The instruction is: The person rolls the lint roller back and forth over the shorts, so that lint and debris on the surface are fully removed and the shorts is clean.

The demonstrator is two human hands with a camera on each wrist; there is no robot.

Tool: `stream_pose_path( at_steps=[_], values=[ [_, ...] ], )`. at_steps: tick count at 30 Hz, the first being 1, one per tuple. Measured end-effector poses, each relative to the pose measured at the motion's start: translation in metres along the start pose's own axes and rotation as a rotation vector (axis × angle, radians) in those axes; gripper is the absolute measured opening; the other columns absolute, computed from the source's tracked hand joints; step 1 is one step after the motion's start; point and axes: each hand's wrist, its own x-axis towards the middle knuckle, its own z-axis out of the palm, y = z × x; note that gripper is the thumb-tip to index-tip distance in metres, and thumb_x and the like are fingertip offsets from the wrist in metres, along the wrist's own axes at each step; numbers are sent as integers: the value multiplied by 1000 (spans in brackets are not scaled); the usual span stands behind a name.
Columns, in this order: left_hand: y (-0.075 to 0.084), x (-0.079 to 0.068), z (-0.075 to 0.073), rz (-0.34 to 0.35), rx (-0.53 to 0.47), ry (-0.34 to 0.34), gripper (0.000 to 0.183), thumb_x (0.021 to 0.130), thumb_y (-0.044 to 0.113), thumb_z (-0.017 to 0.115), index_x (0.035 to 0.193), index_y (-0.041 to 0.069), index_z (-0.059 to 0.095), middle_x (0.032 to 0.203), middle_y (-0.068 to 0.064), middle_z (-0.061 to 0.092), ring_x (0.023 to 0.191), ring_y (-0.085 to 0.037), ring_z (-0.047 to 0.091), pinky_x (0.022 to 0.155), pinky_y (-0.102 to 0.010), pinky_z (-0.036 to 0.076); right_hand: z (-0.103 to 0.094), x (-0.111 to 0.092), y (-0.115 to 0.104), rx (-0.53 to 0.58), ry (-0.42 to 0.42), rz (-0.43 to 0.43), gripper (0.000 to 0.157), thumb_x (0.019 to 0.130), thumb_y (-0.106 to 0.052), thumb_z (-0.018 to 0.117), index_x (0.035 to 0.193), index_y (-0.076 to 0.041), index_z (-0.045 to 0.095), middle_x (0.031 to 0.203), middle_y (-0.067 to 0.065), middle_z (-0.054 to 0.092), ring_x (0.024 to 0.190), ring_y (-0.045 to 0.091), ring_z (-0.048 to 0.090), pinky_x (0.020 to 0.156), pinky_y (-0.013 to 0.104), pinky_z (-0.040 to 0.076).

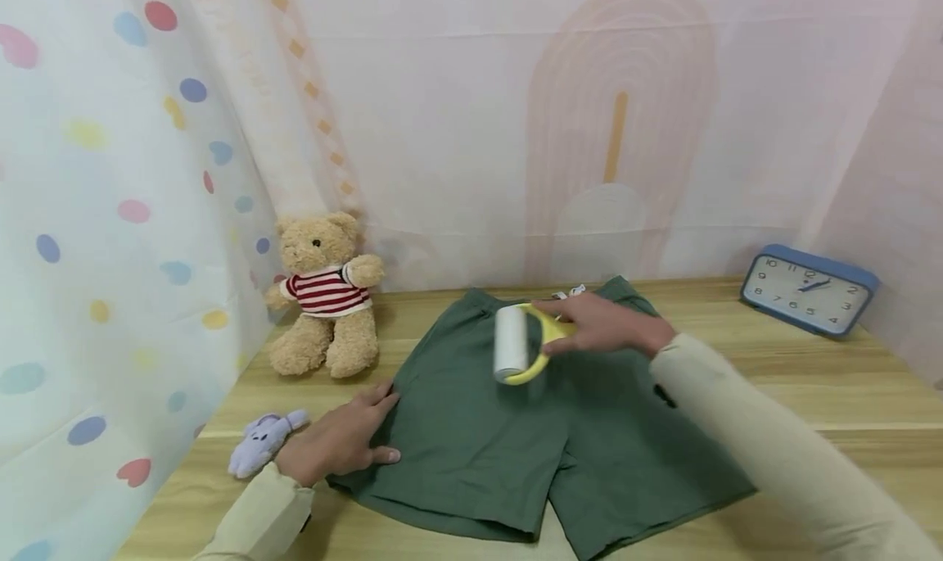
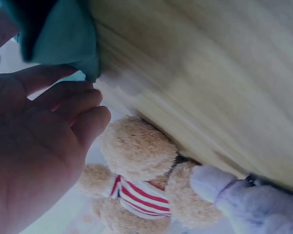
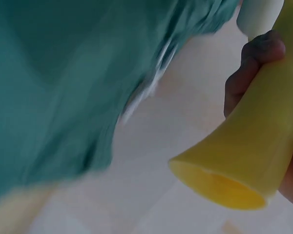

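Perhaps the shorts [image 1: 457,463] could bunch if the lint roller [image 1: 512,344], gripped in the curled right hand [image 1: 604,323], outpulls the loosely spread left hand [image 1: 342,436] at their nine o'clock edge.

2 plush toys are at the left of the wooden surface [image 1: 847,381]. The teddy bear [image 1: 324,299] sits upright near the back, its tan fur curly, wearing a red-and-white striped shirt [image 1: 327,291]. Nearer the camera lies a small lilac plush toy [image 1: 258,445] with dark eyes. At the far right stands a blue-framed clock [image 1: 806,291], its pale dial numbered. A curtain [image 1: 81,233] with coloured spots hangs at left; a pale cloth [image 1: 449,135] printed with a pink arch [image 1: 575,119] hangs behind.
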Motion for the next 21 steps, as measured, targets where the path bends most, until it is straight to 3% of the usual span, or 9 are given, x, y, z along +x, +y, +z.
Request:
stream_pose_path(
  at_steps=[4,10,15,21],
  values=[
    [0,-2,3,29,18,16,85,86,33,79,147,-11,40,158,-33,32,144,-51,36,112,-60,40,30,32,-22,82,-15,-20,76,95,-40,69,156,-7,37,70,-1,46,61,11,37,60,25,35],
    [1,3,1,74,10,-12,85,84,29,80,146,-13,41,155,-35,37,141,-53,39,111,-63,40,63,67,-46,104,-26,-20,73,96,-40,67,156,-9,38,72,-1,43,62,12,34,60,23,30],
    [2,7,-1,95,8,-39,85,84,27,81,146,-15,41,153,-37,38,140,-53,41,111,-62,40,73,81,-59,70,-66,-12,72,97,-42,66,155,-10,39,80,1,53,65,12,37,62,25,33],
    [5,11,-3,89,6,-59,84,84,26,80,146,-15,40,154,-37,36,140,-53,41,112,-62,39,68,86,-61,20,-104,13,67,96,-38,68,152,-10,45,100,5,64,74,13,42,71,27,36]
  ],
)
